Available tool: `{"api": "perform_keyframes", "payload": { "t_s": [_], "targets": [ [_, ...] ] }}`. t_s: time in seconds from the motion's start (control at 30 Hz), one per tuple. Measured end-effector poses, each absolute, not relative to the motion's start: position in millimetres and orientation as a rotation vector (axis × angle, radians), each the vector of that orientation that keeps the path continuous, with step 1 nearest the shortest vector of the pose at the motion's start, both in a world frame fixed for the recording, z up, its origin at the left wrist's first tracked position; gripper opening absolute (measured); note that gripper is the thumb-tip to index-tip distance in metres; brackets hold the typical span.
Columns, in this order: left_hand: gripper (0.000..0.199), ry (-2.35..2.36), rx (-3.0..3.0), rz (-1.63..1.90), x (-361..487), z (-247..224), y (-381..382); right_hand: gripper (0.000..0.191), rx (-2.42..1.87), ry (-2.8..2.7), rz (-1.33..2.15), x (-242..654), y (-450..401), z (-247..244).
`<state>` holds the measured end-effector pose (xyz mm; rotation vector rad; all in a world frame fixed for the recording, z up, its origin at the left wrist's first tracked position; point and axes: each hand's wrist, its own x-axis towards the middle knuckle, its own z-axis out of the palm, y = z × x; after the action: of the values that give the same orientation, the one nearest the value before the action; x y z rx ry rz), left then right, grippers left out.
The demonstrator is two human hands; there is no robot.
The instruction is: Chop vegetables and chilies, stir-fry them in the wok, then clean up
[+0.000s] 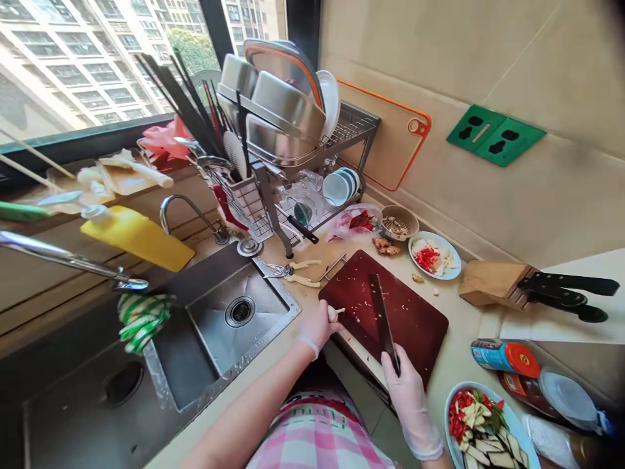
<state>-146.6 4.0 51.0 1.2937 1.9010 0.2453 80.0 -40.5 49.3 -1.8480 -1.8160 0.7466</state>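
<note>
My left hand [317, 327], in a thin clear glove, is closed around a white garlic bulb [333, 314] with a short stem, at the near left edge of the dark red cutting board [415, 312]. Also gloved, my right hand [406, 391] grips the handle of a knife [381, 312]. Its dark blade lies over the middle of the board and points away from me. Small red and pale bits are scattered on the board. Beyond its far edge a garlic clove [418, 278] rests on the counter.
At left are the steel sink [215, 352] and faucet [73, 260]. Scissors [293, 272] and a dish rack [312, 156] stand behind. A plate of sliced food [434, 256], knife block [493, 283], jars [505, 357] and a vegetable plate [488, 430] are at right.
</note>
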Motion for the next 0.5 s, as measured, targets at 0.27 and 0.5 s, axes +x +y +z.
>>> {"api": "perform_keyframes", "payload": {
  "t_s": [0.27, 0.5],
  "targets": [
    [0.042, 1.997, 1.449, 0.009, -139.7, 51.6, 16.0, 0.035, -1.655, -2.167, 0.806, 32.1, 1.8, 55.2],
    [0.045, 1.982, 1.461, -0.047, -140.2, 56.2, 24.9, 0.023, -1.717, -2.336, 0.849, 18.7, 25.0, 62.0]
  ]
}}
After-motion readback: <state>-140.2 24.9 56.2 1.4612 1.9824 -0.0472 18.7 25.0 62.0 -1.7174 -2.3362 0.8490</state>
